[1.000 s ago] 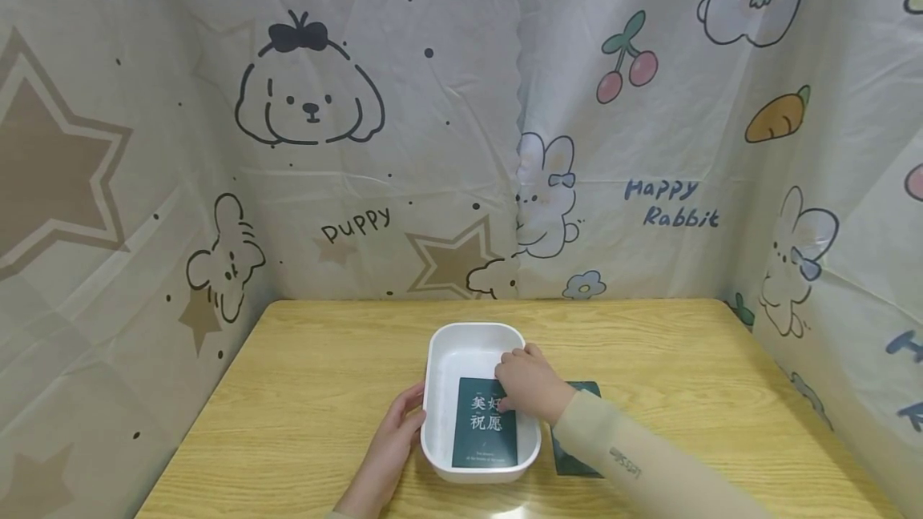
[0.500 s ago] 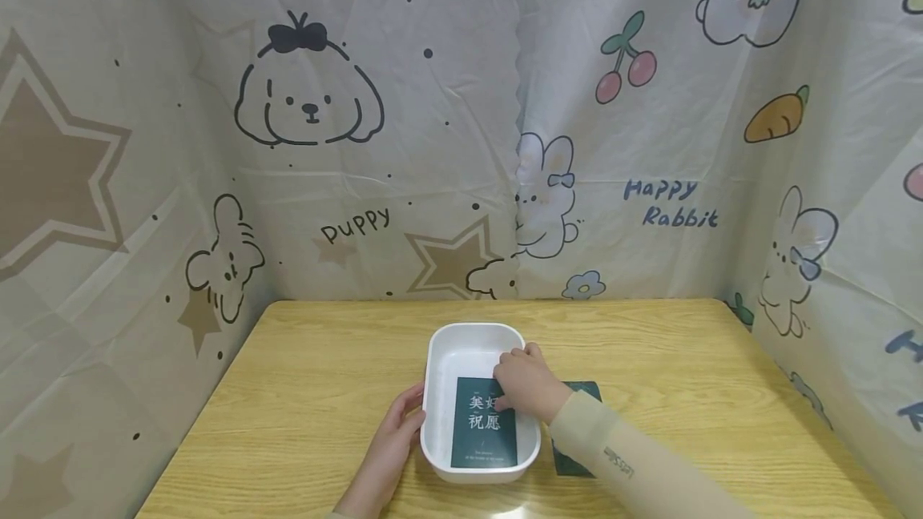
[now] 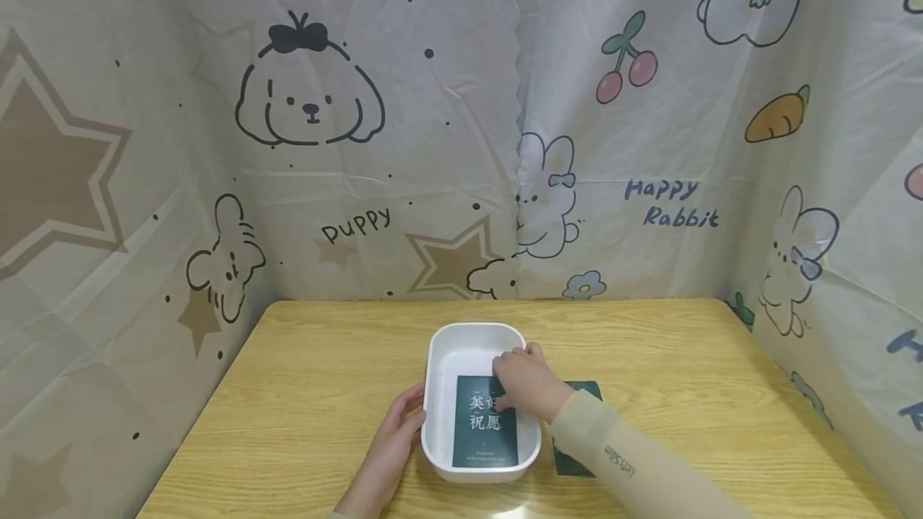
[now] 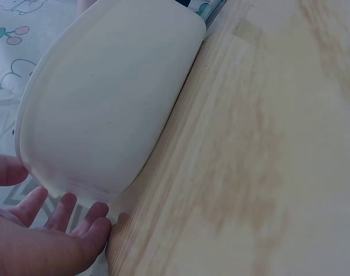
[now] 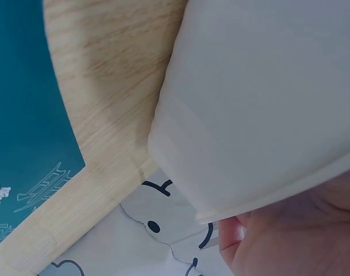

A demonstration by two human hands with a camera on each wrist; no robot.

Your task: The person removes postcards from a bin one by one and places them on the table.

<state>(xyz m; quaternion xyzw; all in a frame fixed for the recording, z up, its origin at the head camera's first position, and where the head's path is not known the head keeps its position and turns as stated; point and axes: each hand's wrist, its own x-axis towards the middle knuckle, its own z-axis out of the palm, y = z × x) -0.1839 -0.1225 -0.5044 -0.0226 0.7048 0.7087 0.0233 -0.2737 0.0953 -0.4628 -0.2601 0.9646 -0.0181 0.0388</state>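
Note:
A white rectangular tub (image 3: 441, 367) stands on the table. In it lies a dark green card (image 3: 485, 445) with large white Chinese characters. My right hand (image 3: 530, 383) reaches over the tub's right rim with curled fingers and pinches the card near its upper right edge; the fingertips are partly hidden. My left hand (image 3: 392, 439) rests its fingertips against the outside of the tub's left wall, as the left wrist view shows with the fingers (image 4: 62, 210) spread. A second green card (image 3: 573, 455) lies to the right of the tub, partly under the right forearm.
The yellow wood-grain table (image 3: 324, 375) reaches back to a printed cloth curtain (image 3: 433, 142) with puppy and rabbit drawings, which also hangs along both sides. Close to the tub's right wall, the second card's corner shows in the right wrist view.
The card in the tub has shifted very slightly, and my right hand and sleeve have moved a little to the left. My left hand and the tub have stayed in place.

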